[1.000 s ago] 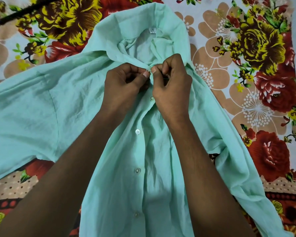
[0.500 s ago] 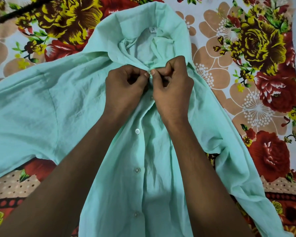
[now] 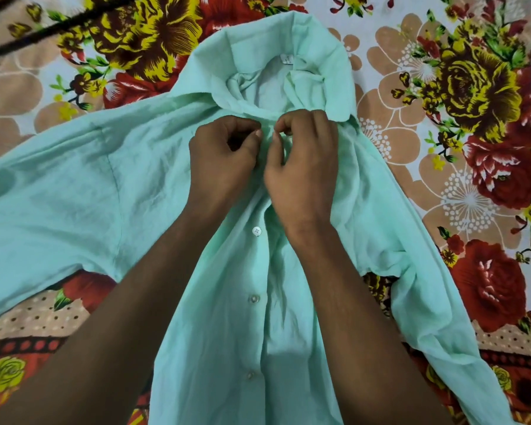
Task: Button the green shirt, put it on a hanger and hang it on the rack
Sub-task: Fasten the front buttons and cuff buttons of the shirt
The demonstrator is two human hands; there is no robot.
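Both hands pinch the green shirt [image 3: 74, 191] just below its collar [image 3: 334, 75] at centre frame: left hand [image 3: 224, 161] and right hand [image 3: 304, 167], thumbs and fingertips closed on the two placket edges; the button there is hidden. The placket runs down-frame from the grip, its next button [image 3: 257, 230] just below, nearer the left hand. No hanger shows.

My left hand [image 3: 224, 161] and right hand [image 3: 301, 167] cover the top of the green shirt [image 3: 105, 191] placket, so I cannot tell whether that button is through. Its hem and left sleeve run past the picture's edges. The collar label [image 3: 286, 59] print is too small to read. A dark rod [image 3: 59, 24], blurred, is cut off at the top-left corner.
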